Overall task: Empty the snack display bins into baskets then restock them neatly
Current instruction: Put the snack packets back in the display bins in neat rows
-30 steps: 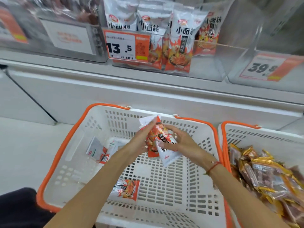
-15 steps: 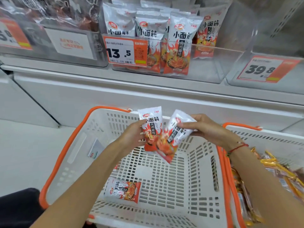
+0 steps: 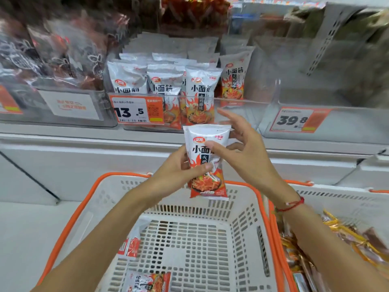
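**Op:** Since half a second ago: packets (image 3: 205,163), formerly fanned apart in two hands, now squared into one upright stack. Both hands raised from over the basket (image 3: 84,209) toward the bin (image 3: 248,114).

**Desk:** Grip status?

**Op:** Left hand (image 3: 174,167): curled round the stack's lower half, thumb across the front. Carrying it. Right hand (image 3: 242,150): fingers mostly straight and spread, thumb tip resting on the packet front near the top edge. I read that as steadying, not holding.

**Desk:** Location of item?

**Op:** Stack held in air, above the basket's far rim, below and just in front of the bin's clear front wall. Long axis vertical, logo end up, matching the row of packets (image 3: 197,93) standing in the bin.

**Desk:** Bearing to target?

**Op:** Bin's open gap lies up and to the right of the stack, beside the standing row. Right hand is nearer it. My judgement: lift over the front lip, keep upright.

**Desk:** Remaining stock?

**Op:** Two loose packets (image 3: 147,281) on the basket floor.
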Demonstrator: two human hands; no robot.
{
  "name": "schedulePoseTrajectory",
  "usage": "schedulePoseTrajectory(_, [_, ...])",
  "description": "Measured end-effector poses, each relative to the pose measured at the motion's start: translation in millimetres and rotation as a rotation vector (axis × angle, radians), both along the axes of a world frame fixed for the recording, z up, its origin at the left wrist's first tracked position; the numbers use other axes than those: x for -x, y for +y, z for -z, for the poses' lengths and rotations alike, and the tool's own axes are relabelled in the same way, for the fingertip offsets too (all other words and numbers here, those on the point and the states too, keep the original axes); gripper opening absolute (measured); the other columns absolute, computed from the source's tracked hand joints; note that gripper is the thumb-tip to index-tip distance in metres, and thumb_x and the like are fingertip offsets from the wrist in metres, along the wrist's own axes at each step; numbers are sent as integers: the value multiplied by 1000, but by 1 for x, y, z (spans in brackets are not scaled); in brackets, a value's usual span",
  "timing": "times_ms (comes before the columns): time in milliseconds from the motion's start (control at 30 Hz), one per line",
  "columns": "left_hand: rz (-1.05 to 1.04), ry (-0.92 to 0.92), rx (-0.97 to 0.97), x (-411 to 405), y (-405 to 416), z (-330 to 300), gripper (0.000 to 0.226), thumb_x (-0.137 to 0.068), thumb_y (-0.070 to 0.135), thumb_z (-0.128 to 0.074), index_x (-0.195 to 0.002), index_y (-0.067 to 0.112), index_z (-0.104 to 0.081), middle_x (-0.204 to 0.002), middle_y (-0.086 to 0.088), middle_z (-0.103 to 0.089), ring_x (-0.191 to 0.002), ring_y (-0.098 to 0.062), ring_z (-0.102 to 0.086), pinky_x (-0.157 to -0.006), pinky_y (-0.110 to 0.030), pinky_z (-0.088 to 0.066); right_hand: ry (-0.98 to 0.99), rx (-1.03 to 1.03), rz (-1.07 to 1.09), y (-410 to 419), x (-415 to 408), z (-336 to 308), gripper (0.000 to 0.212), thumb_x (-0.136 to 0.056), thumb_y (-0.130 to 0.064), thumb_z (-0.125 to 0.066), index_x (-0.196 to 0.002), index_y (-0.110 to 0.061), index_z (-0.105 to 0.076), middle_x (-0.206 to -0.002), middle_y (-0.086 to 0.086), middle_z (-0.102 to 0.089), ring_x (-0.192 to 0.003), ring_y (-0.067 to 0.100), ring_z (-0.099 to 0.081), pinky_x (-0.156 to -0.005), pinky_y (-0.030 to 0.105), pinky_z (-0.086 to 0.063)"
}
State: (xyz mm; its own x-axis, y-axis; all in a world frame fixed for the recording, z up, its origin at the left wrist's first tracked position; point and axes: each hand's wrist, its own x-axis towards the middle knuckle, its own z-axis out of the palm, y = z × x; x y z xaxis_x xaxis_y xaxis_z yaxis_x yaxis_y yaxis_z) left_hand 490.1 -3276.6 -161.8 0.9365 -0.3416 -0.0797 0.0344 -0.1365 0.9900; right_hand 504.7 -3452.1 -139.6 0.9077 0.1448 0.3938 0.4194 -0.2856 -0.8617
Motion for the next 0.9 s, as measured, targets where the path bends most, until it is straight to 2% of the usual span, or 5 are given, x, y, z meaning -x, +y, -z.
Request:
schedulePoseTrajectory(167, [-155, -284, 201, -27, -22, -73, 44, -76, 24, -71, -117, 22, -56, -109, 11, -72, -105, -3, -65, -85, -18, -53, -519, 289, 469, -56, -23, -38, 66, -88, -48, -61, -140, -11, -43, -134, 1, -53, -122, 19, -49, -103, 23, -34])
schedulePoseTrajectory(267, [-140, -431, 151, -57, -45, -114, 41, -81, 18, -76, -116, 23, -54, -108, 13, -70, -105, -3, -64, -82, -22, -52, -440, 697, 451, -87, -53, -47, 106, -74, -77, -52, -152, -11, -23, -154, 7, -30, -141, 24, -30, -115, 37, -27])
schedulePoseTrajectory(400, [-43, -540, -65, -94, -67, -137, 40, -80, 26, -78, -109, 39, -54, -120, 6, -63, -111, -5, -59, -86, -12, -48, -214, 978, 403, -96, -66, -47, 121, -70, -69, -68, -155, -20, 4, -137, 6, -52, -110, 29, -58, -74, 33, -39])
schedulePoseTrajectory(667, [-178, -759, -590, -147, -82, -130, 64, -53, 66, -72, -111, 43, -63, -94, 24, -71, -91, 0, -66, -82, -36, -55, -323, 884, 475, -97, -67, -39, 120, -72, -65, -69, -154, -22, 7, -103, -2, -62, -98, 22, -58, -81, 31, -37])
schedulePoseTrajectory(900, [-198, -639, -1009, -191, -100, -124, 75, -58, 54, -85, -116, 22, -49, -102, 2, -63, -101, -25, -60, -77, -36, -50, -333, 839, 467, -98, -68, -37, 122, -70, -66, -70, -154, -25, 9, -98, -5, -60, -92, 17, -55, -81, 29, -36])
